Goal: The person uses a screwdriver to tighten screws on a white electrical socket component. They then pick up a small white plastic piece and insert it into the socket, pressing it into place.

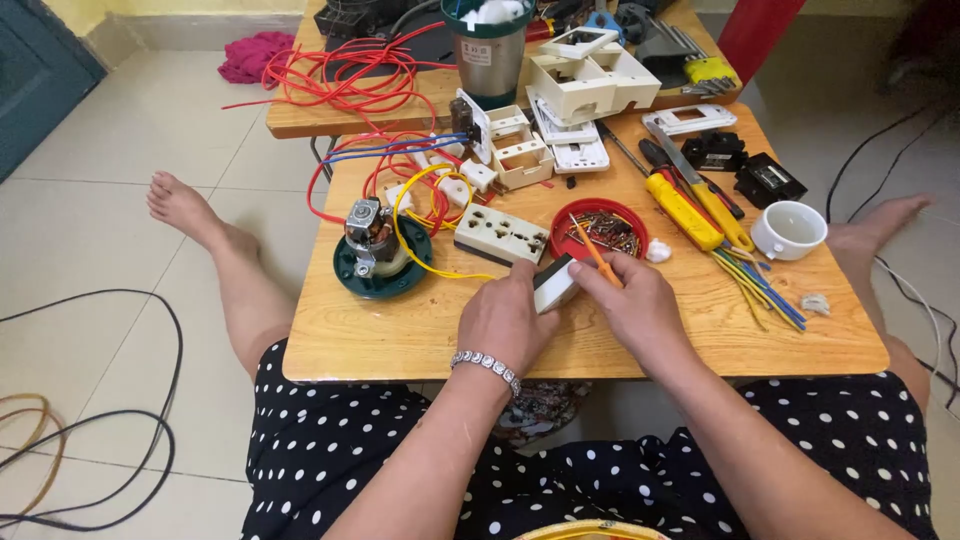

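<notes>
Both hands hide most of the white switch block [553, 283] (the screwdriver [597, 255] tip too).

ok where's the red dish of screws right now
In the head view the red dish sits mid-table, just beyond the right hand, between the white socket strip and the yellow screwdriver.
</notes>
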